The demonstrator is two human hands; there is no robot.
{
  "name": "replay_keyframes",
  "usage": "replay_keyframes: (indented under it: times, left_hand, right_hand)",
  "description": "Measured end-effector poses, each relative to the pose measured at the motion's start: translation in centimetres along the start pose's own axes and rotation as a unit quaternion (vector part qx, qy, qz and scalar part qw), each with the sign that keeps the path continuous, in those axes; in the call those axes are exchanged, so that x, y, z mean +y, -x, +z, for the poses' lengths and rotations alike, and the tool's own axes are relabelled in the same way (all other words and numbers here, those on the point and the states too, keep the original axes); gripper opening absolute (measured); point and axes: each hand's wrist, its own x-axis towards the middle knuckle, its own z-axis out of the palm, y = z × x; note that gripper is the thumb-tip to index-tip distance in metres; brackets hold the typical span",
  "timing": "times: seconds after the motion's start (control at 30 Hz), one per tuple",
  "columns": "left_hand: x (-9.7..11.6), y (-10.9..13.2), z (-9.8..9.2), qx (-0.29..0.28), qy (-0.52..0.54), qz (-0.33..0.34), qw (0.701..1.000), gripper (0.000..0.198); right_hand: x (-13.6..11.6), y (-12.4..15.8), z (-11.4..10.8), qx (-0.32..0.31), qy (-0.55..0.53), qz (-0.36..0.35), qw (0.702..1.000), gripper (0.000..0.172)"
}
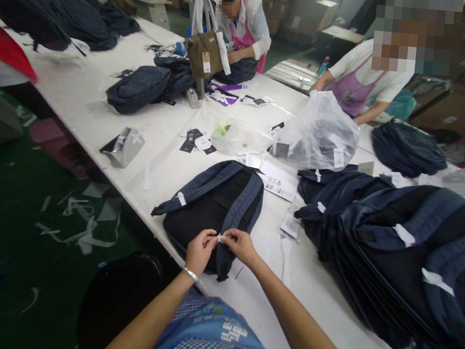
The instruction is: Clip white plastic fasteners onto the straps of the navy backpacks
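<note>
A navy and black backpack (218,195) lies on the white table in front of me, its straps facing up. Over the lower part of its right strap, my left hand (201,252) and my right hand (241,246) meet at the fingertips. Both pinch a small white strip (220,238) that sits against the strap. Most of that strip is hidden by my fingers. A similar white band (181,198) is wrapped around the other strap.
Stacked backpacks (397,248) with white strap bands fill the table's right side. Beyond my backpack are a handwritten sheet (276,179), black and white tags (192,140) and a clear plastic bag (321,130). Two people in aprons work across the table; another person's red garment (7,54) shows left.
</note>
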Motion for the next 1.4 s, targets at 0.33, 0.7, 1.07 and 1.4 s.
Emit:
replay_keyframes:
  times: [0.33, 0.7, 1.07, 1.4]
  left_hand:
    - [0.3, -1.6, -0.1, -0.071, 0.113, -0.215, 0.968, 0.033]
    - [0.0, -1.4, 0.1, -0.075, 0.067, -0.131, 0.986, 0.029]
    - [-0.2, -1.2, -0.1, -0.142, 0.158, -0.137, 0.967, 0.023]
    - [1.5, -0.4, -0.3, -0.039, -0.154, 0.11, 0.981, 0.014]
  right_hand:
    - [0.2, -0.7, -0.5, -0.032, -0.039, -0.012, 0.999, 0.023]
    - [-1.3, 3.1, 2.2, 0.141, 0.147, -0.103, 0.974, 0.017]
    - [-0.6, 2.8, 3.1, 0.188, 0.026, 0.009, 0.982, 0.023]
    - [-0.7, 2.4, 3.8, 0.217, 0.095, -0.076, 0.969, 0.014]
